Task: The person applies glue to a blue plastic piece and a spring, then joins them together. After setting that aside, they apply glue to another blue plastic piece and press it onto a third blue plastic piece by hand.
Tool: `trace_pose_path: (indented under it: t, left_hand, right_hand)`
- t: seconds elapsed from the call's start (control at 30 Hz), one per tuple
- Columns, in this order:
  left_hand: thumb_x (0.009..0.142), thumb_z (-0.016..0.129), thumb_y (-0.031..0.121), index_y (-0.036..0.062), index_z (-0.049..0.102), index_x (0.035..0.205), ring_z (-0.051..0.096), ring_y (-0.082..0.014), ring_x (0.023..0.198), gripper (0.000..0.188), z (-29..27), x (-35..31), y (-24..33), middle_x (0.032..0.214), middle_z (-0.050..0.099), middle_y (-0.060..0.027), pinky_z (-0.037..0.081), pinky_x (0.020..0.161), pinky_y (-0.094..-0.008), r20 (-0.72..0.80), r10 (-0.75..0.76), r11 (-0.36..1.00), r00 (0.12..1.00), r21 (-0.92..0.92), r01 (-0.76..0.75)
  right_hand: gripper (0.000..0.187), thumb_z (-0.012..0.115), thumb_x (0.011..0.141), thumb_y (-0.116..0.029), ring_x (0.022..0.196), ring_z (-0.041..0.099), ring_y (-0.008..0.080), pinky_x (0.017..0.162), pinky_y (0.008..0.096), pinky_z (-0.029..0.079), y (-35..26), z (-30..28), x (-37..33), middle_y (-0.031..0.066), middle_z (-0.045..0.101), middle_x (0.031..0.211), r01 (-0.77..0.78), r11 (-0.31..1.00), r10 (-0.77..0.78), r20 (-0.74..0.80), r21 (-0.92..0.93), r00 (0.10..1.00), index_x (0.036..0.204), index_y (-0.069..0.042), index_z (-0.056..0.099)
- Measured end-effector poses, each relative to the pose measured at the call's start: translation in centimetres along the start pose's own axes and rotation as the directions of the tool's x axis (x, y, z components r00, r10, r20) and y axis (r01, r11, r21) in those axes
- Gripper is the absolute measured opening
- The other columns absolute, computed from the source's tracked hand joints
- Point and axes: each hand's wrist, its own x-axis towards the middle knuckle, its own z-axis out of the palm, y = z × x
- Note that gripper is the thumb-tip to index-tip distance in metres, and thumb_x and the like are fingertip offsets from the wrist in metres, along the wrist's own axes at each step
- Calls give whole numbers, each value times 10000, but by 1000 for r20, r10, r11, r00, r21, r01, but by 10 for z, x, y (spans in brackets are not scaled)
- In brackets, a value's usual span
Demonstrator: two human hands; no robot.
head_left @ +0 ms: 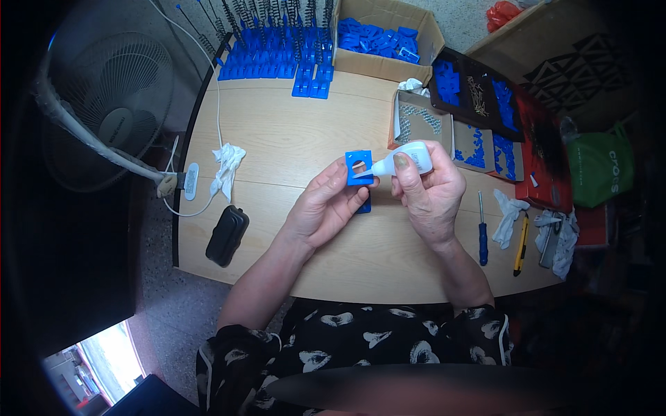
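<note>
Over the middle of the table, my left hand [322, 204] pinches a blue plastic plate [359, 179] with a round hole in it. My right hand [433, 194] is closed around a small white squeeze bottle [408, 161], held nearly level. The bottle's narrow nozzle points left at the plate, its tip over the plate's face by the hole. Whether the tip touches is too fine to tell. Another blue part [365, 205] shows just below, partly hidden by my left fingers.
Blue bases with upright dark springs [267, 59] stand at the far left. A cardboard box [388, 66] holds blue parts; shallow boxes [420, 121] hold small parts at right. A screwdriver [483, 236], yellow cutter [521, 246], black case [227, 236] and tissue [227, 166] lie about.
</note>
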Motion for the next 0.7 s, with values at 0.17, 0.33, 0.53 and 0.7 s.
trace_pose_path:
  t: [0.17, 0.33, 0.53, 0.7]
  left_hand:
    - [1023, 538, 197, -5, 453, 1367, 613, -221, 1117, 408, 0, 0, 2, 1234, 592, -138, 535, 929, -290, 5, -6, 1000, 1000, -1, 6]
    - [1021, 541, 199, -6, 436, 1372, 609, -227, 1121, 420, 3, 1, 4, 1276, 568, -160, 539, 929, -288, -17, -5, 1000, 1000, -1, 5]
    - [1018, 545, 202, -8, 424, 1370, 605, -238, 1134, 427, 2, -1, -1, 1295, 553, -182, 550, 929, -291, 4, -7, 1000, 1000, -19, 7]
    - [1008, 561, 196, -7, 421, 1384, 619, -263, 1118, 450, 1, 2, -6, 1301, 553, -194, 564, 919, -310, 7, -51, 998, 999, -30, 51]
  right_hand:
    - [205, 662, 960, -138, 683, 584, 39, 570, 189, 501, 1, -1, 1, 38, 626, 882, 16, 1000, -16, 8, -1, 1000, 1039, 24, 565]
    - [221, 621, 988, -205, 628, 568, 39, 510, 181, 451, -11, -8, 2, 49, 630, 774, -49, 999, 49, -30, 21, 998, 1014, 8, 570]
    - [244, 528, 1002, -238, 675, 604, 108, 574, 224, 456, -11, -65, -8, 157, 681, 882, -13, 957, 55, -139, 291, 989, 1064, -5, 566]
    - [252, 521, 1023, -221, 823, 625, 144, 686, 262, 475, -2, -157, -50, 185, 660, 1101, 19, 922, 107, -301, 387, 948, 1177, -23, 545]
